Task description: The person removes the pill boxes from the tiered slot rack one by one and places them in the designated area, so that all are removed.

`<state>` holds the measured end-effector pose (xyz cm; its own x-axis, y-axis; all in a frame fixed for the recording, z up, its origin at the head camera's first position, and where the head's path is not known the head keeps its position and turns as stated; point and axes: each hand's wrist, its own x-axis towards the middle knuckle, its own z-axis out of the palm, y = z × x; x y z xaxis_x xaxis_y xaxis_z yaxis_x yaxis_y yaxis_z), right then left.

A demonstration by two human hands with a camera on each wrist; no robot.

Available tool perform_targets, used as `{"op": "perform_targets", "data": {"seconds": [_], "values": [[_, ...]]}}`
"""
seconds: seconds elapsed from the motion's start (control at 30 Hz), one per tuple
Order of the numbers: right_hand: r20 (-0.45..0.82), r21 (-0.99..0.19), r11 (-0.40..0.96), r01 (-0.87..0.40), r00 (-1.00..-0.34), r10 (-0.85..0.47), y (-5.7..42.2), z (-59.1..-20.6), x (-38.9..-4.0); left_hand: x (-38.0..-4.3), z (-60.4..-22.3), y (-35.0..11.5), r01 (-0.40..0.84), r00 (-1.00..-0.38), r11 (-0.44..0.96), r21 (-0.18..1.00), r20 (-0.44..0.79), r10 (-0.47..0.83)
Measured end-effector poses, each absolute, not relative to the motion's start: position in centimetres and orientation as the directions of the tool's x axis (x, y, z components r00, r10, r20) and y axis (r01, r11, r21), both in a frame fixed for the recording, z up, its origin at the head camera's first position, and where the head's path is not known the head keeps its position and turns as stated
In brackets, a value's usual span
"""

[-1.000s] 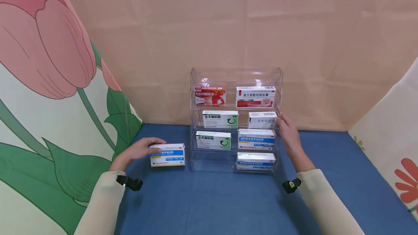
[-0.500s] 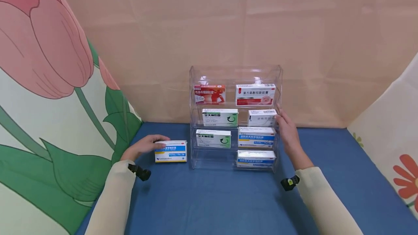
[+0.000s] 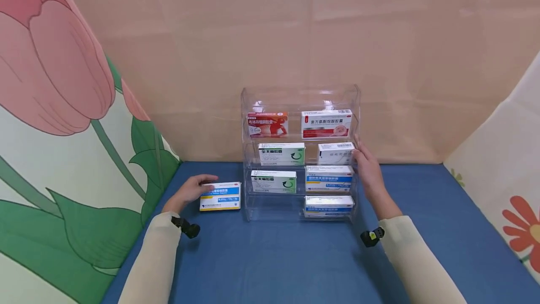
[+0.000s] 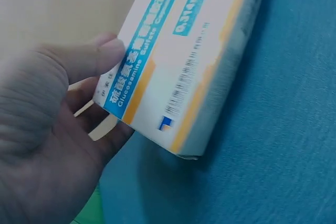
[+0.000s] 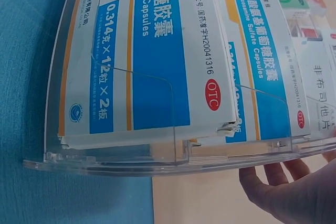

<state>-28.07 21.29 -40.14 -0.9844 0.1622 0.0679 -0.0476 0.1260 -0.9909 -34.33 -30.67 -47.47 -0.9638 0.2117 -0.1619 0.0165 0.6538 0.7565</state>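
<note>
L hand (image 3: 188,192) pinches blue/white box (image 3: 223,197) by one end; R hand (image 3: 371,172) grips R side of clear rack (image 3: 272,206). Prob. best: box level, rack steady.

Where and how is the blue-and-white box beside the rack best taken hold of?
Probably at the left end of the blue-and-white box, coming from the left, thumb on the printed face and fingers behind, as the left hand does. The box is slim and flat-sided, which suits a pinch; the clear rack stands close on its right.
</note>
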Motion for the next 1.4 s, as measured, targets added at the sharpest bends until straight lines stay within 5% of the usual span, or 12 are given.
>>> {"op": "perform_targets", "data": {"seconds": [0.5, 0.93, 1.4], "values": [[0.070, -0.992, 0.119, -0.050, -0.982, 0.175, 21.4, -40.7, -28.2, -32.0, -46.0, -30.0, 0.111, -0.985, 0.625, 0.773, 0.003, 0.170], [0.036, -0.996, 0.082, -0.021, -0.983, 0.179, 21.0, -40.3, -28.1, -27.4, -43.0, -28.7, 0.327, -0.942, 0.514, 0.793, 0.227, 0.248], [0.060, -0.993, 0.114, -0.039, -0.980, 0.191, 21.2, -40.7, -28.3, -24.5, -40.4, -24.7, 0.452, -0.890, 0.498, 0.740, 0.339, 0.305]]}}
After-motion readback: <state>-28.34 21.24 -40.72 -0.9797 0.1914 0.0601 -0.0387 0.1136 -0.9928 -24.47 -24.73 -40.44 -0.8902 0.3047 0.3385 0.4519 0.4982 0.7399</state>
